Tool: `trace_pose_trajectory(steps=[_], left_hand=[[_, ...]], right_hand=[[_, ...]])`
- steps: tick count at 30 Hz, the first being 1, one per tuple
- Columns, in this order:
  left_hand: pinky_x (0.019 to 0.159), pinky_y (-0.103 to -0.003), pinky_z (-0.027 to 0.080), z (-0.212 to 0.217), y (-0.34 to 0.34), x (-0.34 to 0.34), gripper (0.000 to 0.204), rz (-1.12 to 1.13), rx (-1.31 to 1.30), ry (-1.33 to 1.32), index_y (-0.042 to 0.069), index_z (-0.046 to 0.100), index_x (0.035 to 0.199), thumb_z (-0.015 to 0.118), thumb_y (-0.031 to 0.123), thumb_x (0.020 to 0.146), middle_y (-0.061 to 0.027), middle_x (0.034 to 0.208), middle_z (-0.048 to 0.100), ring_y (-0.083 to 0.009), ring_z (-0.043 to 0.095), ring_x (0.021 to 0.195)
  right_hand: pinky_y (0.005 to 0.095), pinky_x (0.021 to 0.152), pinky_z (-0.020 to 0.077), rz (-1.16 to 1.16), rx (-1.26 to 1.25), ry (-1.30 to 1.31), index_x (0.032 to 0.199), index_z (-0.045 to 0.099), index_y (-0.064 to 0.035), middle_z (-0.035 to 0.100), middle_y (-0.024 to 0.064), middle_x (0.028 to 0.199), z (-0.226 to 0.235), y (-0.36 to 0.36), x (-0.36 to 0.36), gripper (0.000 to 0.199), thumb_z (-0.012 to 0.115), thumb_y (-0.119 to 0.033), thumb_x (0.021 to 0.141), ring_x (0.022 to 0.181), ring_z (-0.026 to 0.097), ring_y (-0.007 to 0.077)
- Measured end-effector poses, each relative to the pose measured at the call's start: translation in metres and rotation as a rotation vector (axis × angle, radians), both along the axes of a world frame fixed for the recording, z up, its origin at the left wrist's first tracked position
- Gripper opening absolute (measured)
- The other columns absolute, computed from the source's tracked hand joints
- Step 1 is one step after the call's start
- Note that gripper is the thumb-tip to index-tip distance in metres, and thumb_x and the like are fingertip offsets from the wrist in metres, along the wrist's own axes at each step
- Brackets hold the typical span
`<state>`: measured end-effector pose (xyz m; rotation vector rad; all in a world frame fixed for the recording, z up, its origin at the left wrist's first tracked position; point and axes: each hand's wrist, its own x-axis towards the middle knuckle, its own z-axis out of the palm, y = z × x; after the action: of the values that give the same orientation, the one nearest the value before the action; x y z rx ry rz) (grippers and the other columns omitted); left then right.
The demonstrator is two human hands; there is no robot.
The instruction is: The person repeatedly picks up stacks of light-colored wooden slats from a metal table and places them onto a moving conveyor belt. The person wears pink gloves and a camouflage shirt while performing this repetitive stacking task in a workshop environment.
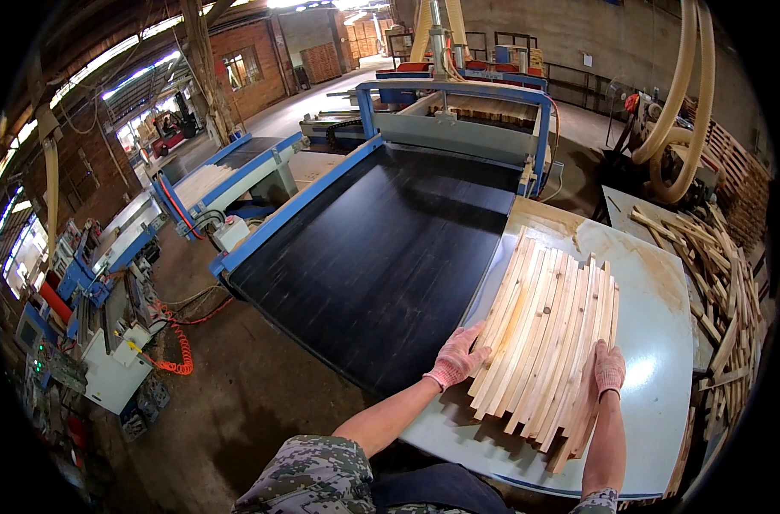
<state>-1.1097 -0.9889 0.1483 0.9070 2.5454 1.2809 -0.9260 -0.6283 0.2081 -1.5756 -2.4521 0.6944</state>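
Observation:
A bundle of pale wooden strips (544, 321) lies side by side over the table on the right, with uneven ends and a few dark knots. My left hand (458, 358), in a pink knit work glove, grips the bundle's left edge near its front, thumb and fingers against the outer strip. On the opposite edge my right hand (609, 368), gloved alike, presses inward, so the strips are clasped between both hands. Some fingertips are hidden. A shadow falls under the near ends; whether they are raised off the table I cannot tell.
The pale smooth table (651, 411) adjoins a wide black conveyor belt (364, 248) with blue rails and a blue frame (458, 84) across its far end. Loose wood strips (724, 300) are heaped at right. Machinery with a coiled orange hose (182, 347) stands at left.

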Motion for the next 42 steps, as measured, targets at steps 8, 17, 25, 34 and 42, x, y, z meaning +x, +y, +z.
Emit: trace_pose_trajectory(steps=[8,17,25,34,42], left_hand=[[0.13,-0.045,0.03,0.004,0.0,0.001,0.079,0.007,-0.009,-0.035,0.007,0.045,0.164,0.067,0.049,0.101,-0.0187,0.164,0.052,-0.0421,0.042,0.153],[0.129,-0.044,0.032,-0.001,0.001,0.001,0.078,0.015,-0.027,0.016,0.006,0.046,0.163,0.067,0.048,0.101,-0.0192,0.162,0.053,-0.0409,0.044,0.152],[0.13,-0.045,0.031,-0.003,0.0,-0.001,0.079,0.01,0.009,-0.012,0.006,0.046,0.163,0.068,0.049,0.1,-0.0193,0.162,0.053,-0.0416,0.044,0.152],[0.13,-0.045,0.03,-0.004,0.0,0.0,0.08,0.013,-0.011,-0.009,0.007,0.045,0.164,0.068,0.049,0.1,-0.0194,0.163,0.052,-0.0419,0.043,0.153],[0.129,-0.045,0.032,0.002,0.001,0.0,0.079,0.0,0.015,-0.036,0.006,0.046,0.164,0.069,0.048,0.1,-0.0199,0.161,0.054,-0.042,0.044,0.151]], right_hand=[[0.0531,0.105,0.0529,-0.003,0.008,0.001,0.127,0.067,0.0031,0.072,0.0293,0.127,-0.006,0.003,0.0,0.074,0.052,-0.066,0.105,0.122,0.068,0.047],[0.0544,0.104,0.0531,0.008,0.001,0.008,0.127,0.066,0.0036,0.072,0.0319,0.125,-0.006,0.004,0.0,0.074,0.052,-0.065,0.105,0.121,0.068,0.0485],[0.0538,0.104,0.053,0.01,0.005,0.022,0.128,0.066,0.004,0.072,0.0309,0.125,-0.01,0.006,0.0,0.073,0.053,-0.064,0.105,0.121,0.068,0.0482],[0.0529,0.106,0.0522,0.009,-0.003,0.021,0.129,0.067,0.0037,0.072,0.0305,0.127,-0.004,0.002,0.001,0.073,0.053,-0.064,0.104,0.123,0.068,0.0472],[0.0526,0.106,0.0516,-0.007,-0.012,0.042,0.13,0.067,0.0045,0.072,0.0309,0.128,-0.002,0.0,0.0,0.073,0.054,-0.063,0.104,0.124,0.067,0.0468]])
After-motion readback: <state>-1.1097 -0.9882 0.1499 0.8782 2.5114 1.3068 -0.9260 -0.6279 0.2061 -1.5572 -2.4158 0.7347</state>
